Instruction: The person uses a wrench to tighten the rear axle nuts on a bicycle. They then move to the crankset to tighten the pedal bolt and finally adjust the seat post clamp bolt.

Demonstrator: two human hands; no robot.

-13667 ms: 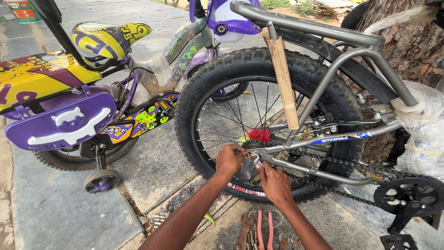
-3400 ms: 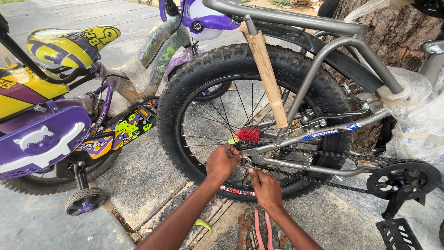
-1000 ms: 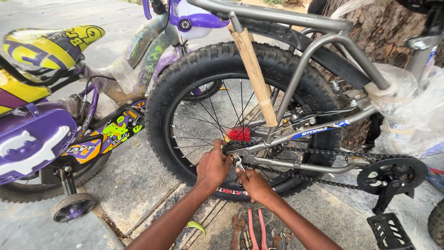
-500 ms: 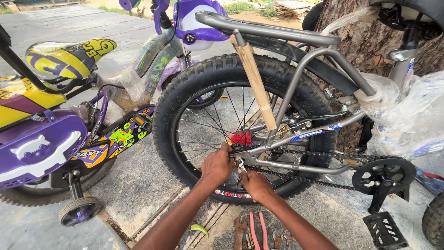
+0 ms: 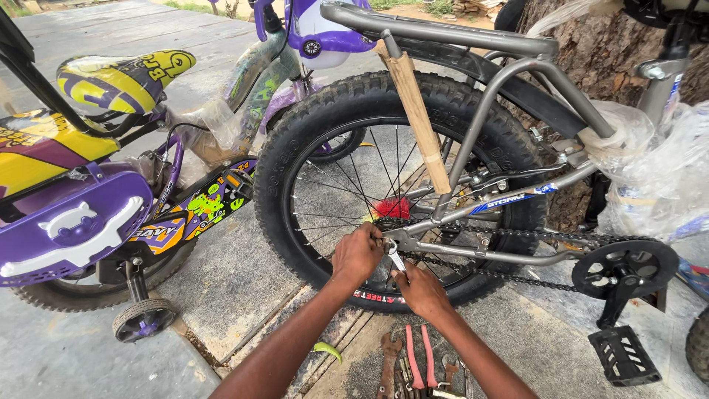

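Note:
A grey bicycle stands upright with its fat black rear wheel in front of me. My left hand is closed at the rear axle, beside the red hub brush. My right hand grips a small silver spanner whose head points up at the axle nut. The chain runs right to the black chainring and a pedal.
A purple and yellow child's bicycle with a training wheel stands at left. Pliers with red handles and other tools lie on the ground below my hands. A tree trunk and plastic wrapping are at right.
Both hands stay at the rear axle over the whole span. The view has shifted slightly; the right hand has moved a little on the spanner.

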